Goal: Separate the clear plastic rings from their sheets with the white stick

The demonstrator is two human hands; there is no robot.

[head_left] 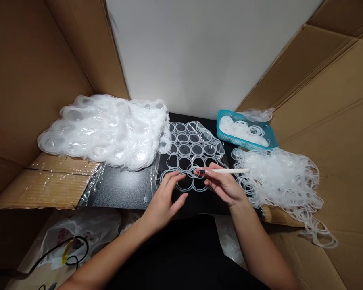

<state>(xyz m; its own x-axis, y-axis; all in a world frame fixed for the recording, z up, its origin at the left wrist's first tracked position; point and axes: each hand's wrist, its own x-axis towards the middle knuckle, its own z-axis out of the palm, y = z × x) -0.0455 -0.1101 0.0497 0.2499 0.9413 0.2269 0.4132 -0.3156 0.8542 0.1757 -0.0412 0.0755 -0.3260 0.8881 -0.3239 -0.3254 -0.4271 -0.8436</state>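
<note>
Steady the ring sheet [190, 150], beneath and beyond the fingertips, with the left hand [162, 204], thumb and fingers parted, and lightly guide the pen-like tool [231, 171] pinched in the right hand [226, 187]

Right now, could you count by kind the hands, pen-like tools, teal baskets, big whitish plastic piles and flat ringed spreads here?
Hands: 2 (left hand, right hand)
Pen-like tool: 1
Teal basket: 1
Whitish piles: 2 (left pile, right pile)
Flat ringed spread: 1
Total: 7
</note>
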